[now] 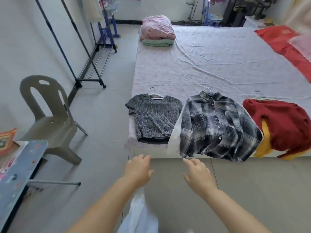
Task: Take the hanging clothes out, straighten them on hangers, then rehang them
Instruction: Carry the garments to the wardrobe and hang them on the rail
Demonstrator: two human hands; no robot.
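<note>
At bed (218, 56) foot, your left hand (138, 170) and right hand (200, 175) hover loose-fingered, empty; likely next: take top (155, 118) by hanger (155, 96), rehang.

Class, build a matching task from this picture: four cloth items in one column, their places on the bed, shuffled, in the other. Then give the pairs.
Items:
1 grey speckled top
2 plaid shirt
3 red garment
4 pink folded pile

Places on the bed:
a far left corner
b near edge, right
c near left corner
d near edge, middle

Pairs: 1-c; 2-d; 3-b; 4-a
</note>
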